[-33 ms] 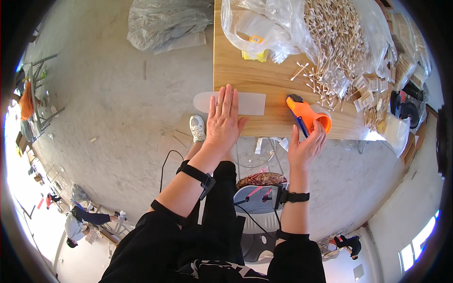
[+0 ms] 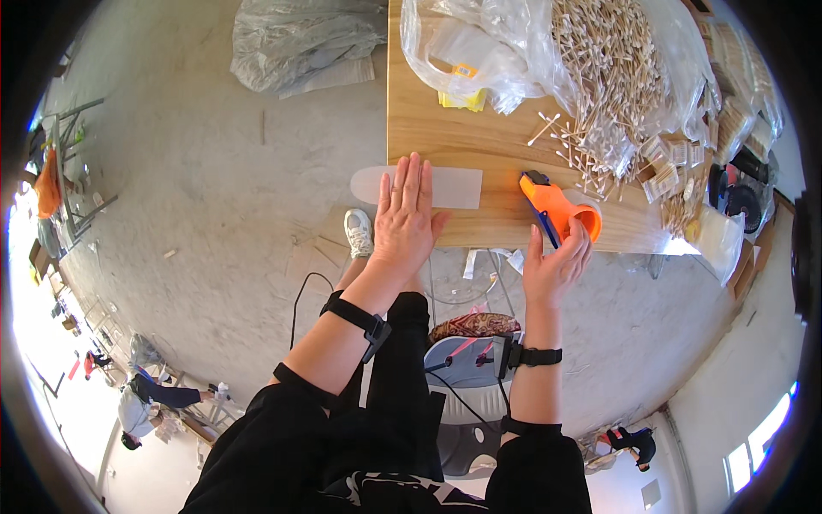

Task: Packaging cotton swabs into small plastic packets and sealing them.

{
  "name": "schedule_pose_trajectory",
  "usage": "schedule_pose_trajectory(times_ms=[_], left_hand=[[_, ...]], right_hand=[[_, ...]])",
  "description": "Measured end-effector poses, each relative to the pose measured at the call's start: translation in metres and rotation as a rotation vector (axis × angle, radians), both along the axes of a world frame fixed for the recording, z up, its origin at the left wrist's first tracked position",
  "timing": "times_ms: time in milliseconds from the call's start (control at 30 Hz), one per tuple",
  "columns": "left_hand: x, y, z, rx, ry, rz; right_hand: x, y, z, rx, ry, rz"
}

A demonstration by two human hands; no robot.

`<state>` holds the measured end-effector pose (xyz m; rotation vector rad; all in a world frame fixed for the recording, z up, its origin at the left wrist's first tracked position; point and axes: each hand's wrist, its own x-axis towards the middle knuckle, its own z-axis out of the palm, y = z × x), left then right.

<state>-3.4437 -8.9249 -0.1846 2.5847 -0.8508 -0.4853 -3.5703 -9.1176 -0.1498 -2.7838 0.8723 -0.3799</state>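
My left hand (image 2: pixel 404 221) lies flat, fingers stretched out, across a whitish translucent strip (image 2: pixel 455 188). The strip's rounded end sticks out past the left edge of the wooden table (image 2: pixel 505 150); its square end rests on the wood. Near the table's front edge is an orange and blue tape dispenser (image 2: pixel 556 208). My right hand (image 2: pixel 558 267) holds it loosely, with curved fingers at the orange ring and the thumb beside the blue edge. The fingertips are partly hidden there.
A large heap of cotton swabs (image 2: pixel 608 77) spills from a clear plastic bag (image 2: pixel 522 43), with small swab packs (image 2: pixel 664 167) beside it. A yellow packet (image 2: pixel 462 99) lies under the plastic. Grey plastic sheeting (image 2: pixel 300 38) lies left of the table. A grey chair (image 2: pixel 467 403) stands below.
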Motion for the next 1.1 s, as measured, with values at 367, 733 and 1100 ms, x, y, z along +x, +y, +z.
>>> schedule_pose_trajectory(times_ms=[367, 733, 1100], left_hand=[[-0.007, 0.049, 0.009, -0.104, -0.115, 0.138], [-0.01, 0.036, 0.061, -0.502, 0.281, 0.192], [-0.005, 0.057, 0.085, -0.484, 1.425, 0.495]], right_hand=[[-0.008, -0.007, -0.008, -0.083, 0.057, 0.038], [-0.033, 0.021, 0.032, 0.394, 0.079, 0.009], [-0.051, 0.079, 0.079, 0.973, 0.221, 0.142]])
